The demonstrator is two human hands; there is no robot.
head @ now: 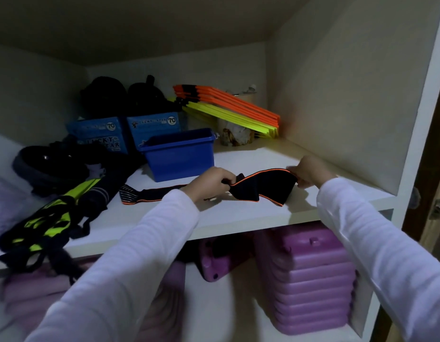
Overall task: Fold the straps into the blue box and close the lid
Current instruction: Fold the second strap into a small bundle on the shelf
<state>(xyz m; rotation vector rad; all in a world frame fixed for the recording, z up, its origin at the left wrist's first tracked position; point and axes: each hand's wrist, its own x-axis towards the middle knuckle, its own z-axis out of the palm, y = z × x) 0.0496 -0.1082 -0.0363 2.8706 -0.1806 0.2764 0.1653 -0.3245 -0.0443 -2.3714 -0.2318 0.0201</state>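
White shelf (pixel 238 213), black strap (pixel 261 185) stretched between both hands, blue box (pixel 179 156) behind

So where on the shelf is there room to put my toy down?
Bare shelf lies right of the blue box, up to the side wall. The left side is crowded with black and neon straps and blue cartons.

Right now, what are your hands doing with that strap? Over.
Left hand and right hand both pinching the black orange-edged strap, stretched over the shelf. Blue box open behind it, strap not in yet. Nothing blocking the box.
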